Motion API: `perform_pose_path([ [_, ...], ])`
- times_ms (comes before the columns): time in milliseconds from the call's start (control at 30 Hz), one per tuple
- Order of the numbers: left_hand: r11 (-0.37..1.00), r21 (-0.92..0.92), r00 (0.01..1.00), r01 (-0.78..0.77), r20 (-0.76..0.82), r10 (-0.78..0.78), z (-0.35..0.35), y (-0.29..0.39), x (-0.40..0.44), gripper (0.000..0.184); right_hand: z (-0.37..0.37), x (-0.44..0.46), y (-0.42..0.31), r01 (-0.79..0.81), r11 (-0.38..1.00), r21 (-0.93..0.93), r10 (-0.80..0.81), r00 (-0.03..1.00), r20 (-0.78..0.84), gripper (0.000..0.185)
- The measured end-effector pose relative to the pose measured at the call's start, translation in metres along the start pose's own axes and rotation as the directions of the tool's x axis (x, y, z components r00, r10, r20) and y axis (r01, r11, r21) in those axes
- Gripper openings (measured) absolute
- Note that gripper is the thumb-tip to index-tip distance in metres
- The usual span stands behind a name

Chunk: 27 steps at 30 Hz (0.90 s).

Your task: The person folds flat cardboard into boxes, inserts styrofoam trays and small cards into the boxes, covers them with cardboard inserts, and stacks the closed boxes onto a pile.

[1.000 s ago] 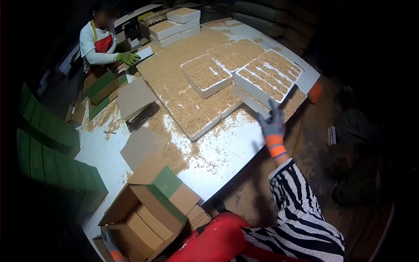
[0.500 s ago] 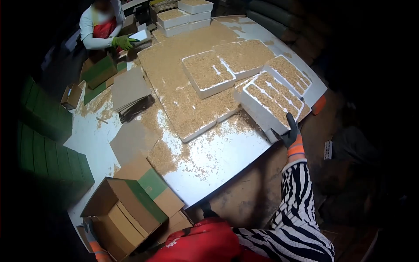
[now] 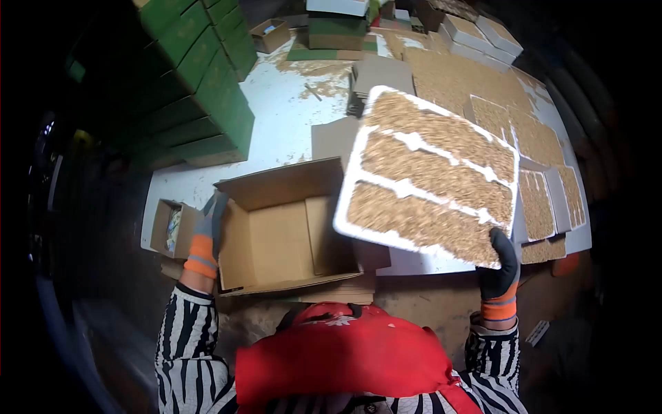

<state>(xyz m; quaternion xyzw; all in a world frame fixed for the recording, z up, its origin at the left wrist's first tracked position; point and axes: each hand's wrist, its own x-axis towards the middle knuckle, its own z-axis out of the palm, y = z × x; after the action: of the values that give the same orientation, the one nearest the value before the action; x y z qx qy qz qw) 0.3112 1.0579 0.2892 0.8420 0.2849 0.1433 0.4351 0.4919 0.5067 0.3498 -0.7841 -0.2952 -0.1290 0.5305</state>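
Observation:
My right hand (image 3: 503, 265), in a grey and orange glove, grips the lower right corner of a white foam tray (image 3: 431, 176) filled with tan shavings. The tray is tilted in the air, its left edge over the right side of an open cardboard box (image 3: 276, 238). My left hand (image 3: 210, 228), gloved the same way, holds the box's left wall with the fingers at its upper left corner. The box has inner cardboard at its right side. Part of my left fingers is hidden behind the wall.
Green boxes (image 3: 207, 90) are stacked at the left. A small carton (image 3: 172, 228) stands beside my left hand. Cardboard sheets (image 3: 379, 79) lie behind the tray. More filled trays (image 3: 538, 203) are at the right, and white trays (image 3: 479, 38) are stacked at the back.
My right hand has taken hold of a filled tray, lifted it off the stack and carried it left towards the box. The view has turned left; my left hand stays on the box.

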Motion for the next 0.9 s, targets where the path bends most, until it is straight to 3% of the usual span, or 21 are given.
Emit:
perform_pose_path([
  [33, 0.979, -0.169, 0.994, 0.11, 0.006, -0.111, -0.004, 0.01, -0.003, 0.047, 0.013, 0.017, -0.026, 0.125, 0.992, -0.005, -0.123, 0.984, 0.125, 0.037],
  [67, 0.917, -0.34, 0.977, 0.209, 0.033, -0.21, 0.002, 0.022, -0.004, 0.048, 0.028, 0.03, -0.054, -0.189, 0.968, 0.165, 0.162, 0.973, 0.165, 0.045],
  [100, 0.814, -0.5, 0.951, 0.297, 0.081, -0.298, 0.008, 0.031, -0.006, 0.048, 0.047, 0.042, -0.087, -0.364, 0.879, 0.307, 0.298, 0.924, 0.24, 0.052],
  [133, 0.796, -0.548, 0.96, 0.259, 0.052, -0.276, 0.011, 0.031, -0.008, 0.047, 0.066, 0.055, -0.12, -0.525, 0.74, 0.422, 0.427, 0.85, 0.309, 0.06],
  [167, 0.775, -0.591, 0.966, 0.223, 0.027, -0.257, 0.012, 0.027, -0.009, 0.047, 0.082, 0.063, -0.143, -0.553, 0.696, 0.458, 0.413, 0.83, 0.375, 0.069],
  [233, 0.393, -0.863, 0.945, 0.319, 0.259, -0.198, 0.002, 0.043, -0.023, 0.044, 0.11, 0.072, -0.173, -0.592, 0.625, 0.509, 0.41, 0.803, 0.432, 0.077],
  [300, 0.113, -0.885, 0.891, 0.452, 0.442, -0.106, -0.002, 0.069, -0.029, 0.042, 0.138, 0.069, -0.171, -0.684, 0.611, 0.398, 0.452, 0.714, 0.535, 0.08],
  [333, 0.269, -0.891, 0.931, 0.365, 0.345, -0.118, 0.0, 0.056, -0.032, 0.058, 0.153, 0.063, -0.158, -0.652, 0.695, 0.302, 0.424, 0.712, 0.56, 0.081],
  [400, 0.241, -0.891, 0.923, 0.384, 0.374, -0.09, -0.008, 0.058, -0.035, 0.06, 0.176, 0.059, -0.14, -0.494, 0.864, 0.102, 0.345, 0.726, 0.595, 0.086],
  [433, 0.229, -0.891, 0.92, 0.392, 0.384, -0.082, -0.011, 0.06, -0.035, 0.061, 0.178, 0.063, -0.14, -0.543, 0.83, 0.123, 0.364, 0.696, 0.619, 0.085],
  [500, 0.246, -0.884, 0.917, 0.398, 0.383, -0.108, -0.012, 0.053, -0.033, 0.058, 0.173, 0.083, -0.151, -0.537, 0.838, -0.096, 0.443, 0.566, 0.696, 0.085],
  [567, 0.267, -0.883, 0.922, 0.386, 0.364, -0.129, -0.005, 0.046, -0.027, 0.056, 0.168, 0.099, -0.176, -0.477, 0.864, -0.16, 0.446, 0.579, 0.682, 0.085],
  [700, 0.14, -0.905, 0.915, 0.402, 0.389, -0.109, 0.001, 0.054, -0.027, 0.048, 0.158, 0.104, -0.192, -0.377, 0.908, -0.181, 0.399, 0.652, 0.645, 0.088],
  [767, 0.079, -0.906, 0.907, 0.416, 0.408, -0.103, 0.0, 0.078, -0.034, 0.049, 0.161, 0.11, -0.2, -0.259, 0.959, -0.117, 0.273, 0.725, 0.632, 0.087],
  [900, 0.078, -0.872, 0.875, 0.484, 0.479, -0.068, -0.01, 0.084, -0.033, 0.049, 0.17, 0.1, -0.173, -0.479, 0.866, -0.145, 0.437, 0.584, 0.684, 0.094],
])
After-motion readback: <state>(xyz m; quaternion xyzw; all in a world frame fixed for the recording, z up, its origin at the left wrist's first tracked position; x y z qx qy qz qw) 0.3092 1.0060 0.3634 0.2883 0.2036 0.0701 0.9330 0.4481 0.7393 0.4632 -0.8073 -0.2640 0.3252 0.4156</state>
